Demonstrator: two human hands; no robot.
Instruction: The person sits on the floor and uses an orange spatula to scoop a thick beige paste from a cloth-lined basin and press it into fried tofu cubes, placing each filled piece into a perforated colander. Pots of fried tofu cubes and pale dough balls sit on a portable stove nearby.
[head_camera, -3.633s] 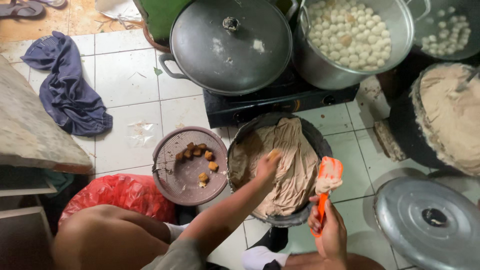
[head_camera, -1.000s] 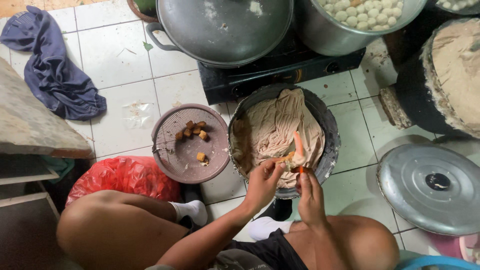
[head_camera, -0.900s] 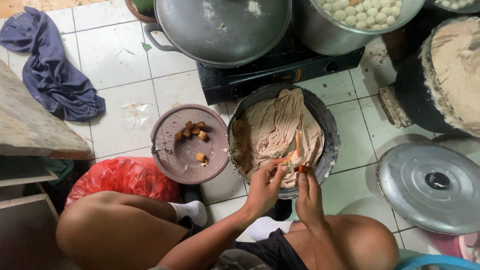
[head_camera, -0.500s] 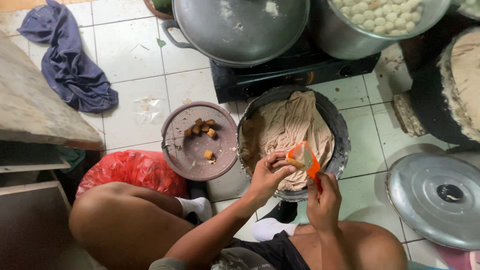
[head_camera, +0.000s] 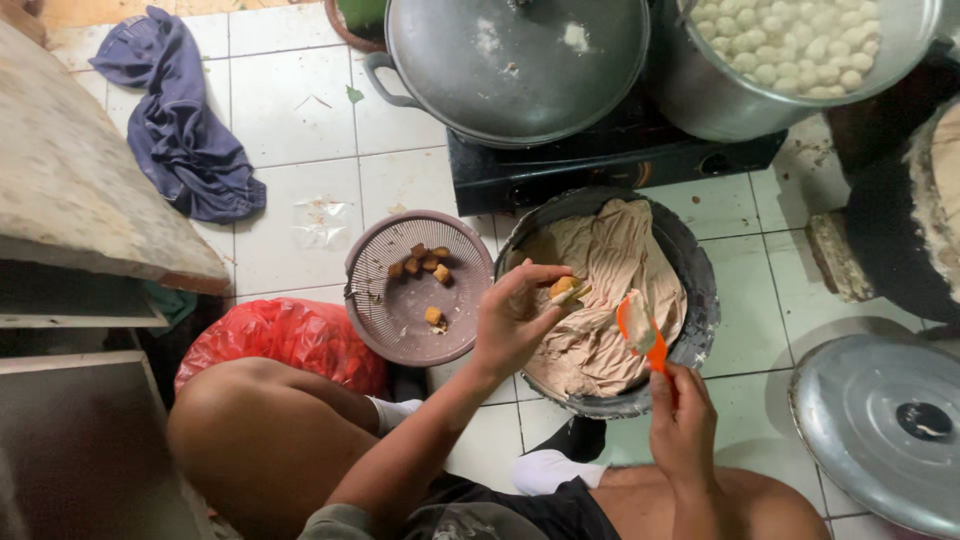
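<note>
While the person sits cross-legged on a white tiled floor (head_camera: 300, 130), both hands are raised over a round dark metal basin (head_camera: 700, 300) lined with creased beige cloth or dough (head_camera: 610, 290); which of the two cannot be told. The left hand (head_camera: 515, 320) is curled, its fingertips pinching a small golden-brown fried piece with pale filling (head_camera: 565, 290) just above the basin's near side. The right hand (head_camera: 680, 425) is closed around the handle of an orange plastic spatula (head_camera: 640, 330), whose blade is smeared with pale paste and points up towards the fried piece.

Just left of the basin sits a round mauve plastic sieve bowl (head_camera: 370, 300) with a ribbed, perforated texture, holding a few loose brown fried cubes (head_camera: 425, 265). A crumpled red plastic bag (head_camera: 285, 340) lies below it, beside the person's knee.

Beyond the basin, a black stove (head_camera: 560, 165) carries a large grey metal pot with a lid (head_camera: 515, 65) and a steel pot full of small white balls (head_camera: 790, 45). A smooth round metal lid (head_camera: 880, 425) lies on the floor at the right. A rumpled blue-grey cloth (head_camera: 180, 125) lies at upper left, beside a worn wooden surface (head_camera: 80, 180).
</note>
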